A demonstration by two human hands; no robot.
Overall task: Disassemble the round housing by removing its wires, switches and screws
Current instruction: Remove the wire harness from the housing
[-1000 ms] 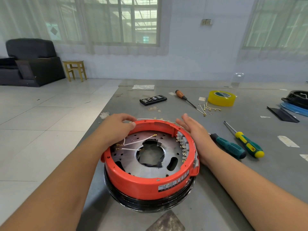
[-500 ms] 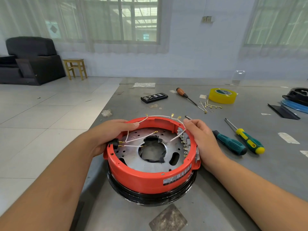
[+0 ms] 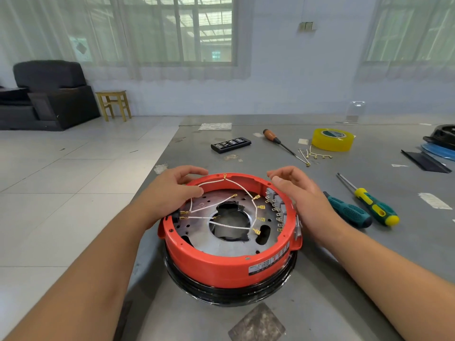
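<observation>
Right hand (image 3: pixel 298 193) let go of wires (image 3: pixel 242 187), now loose at 2 o'clock. Left hand (image 3: pixel 172 190) fingers curled on rim, 10 o'clock. Housing (image 3: pixel 221 264) looks heavy, stiff; wires thin, bendy: pull by gold clips.

Pale wall (image 3: pixel 283 77), curtained windows (image 3: pixel 182 30), white tiled floor (image 3: pixel 61 173), black armchair (image 3: pixel 46 94), small wooden stool (image 3: pixel 113 104)

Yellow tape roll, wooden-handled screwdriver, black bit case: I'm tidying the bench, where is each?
Yellow tape roll (image 3: pixel 332 139), head view, outer side wall.
Wooden-handled screwdriver (image 3: pixel 270 135), head view, brown handle.
Black bit case (image 3: pixel 231 144), head view, top face.
</observation>
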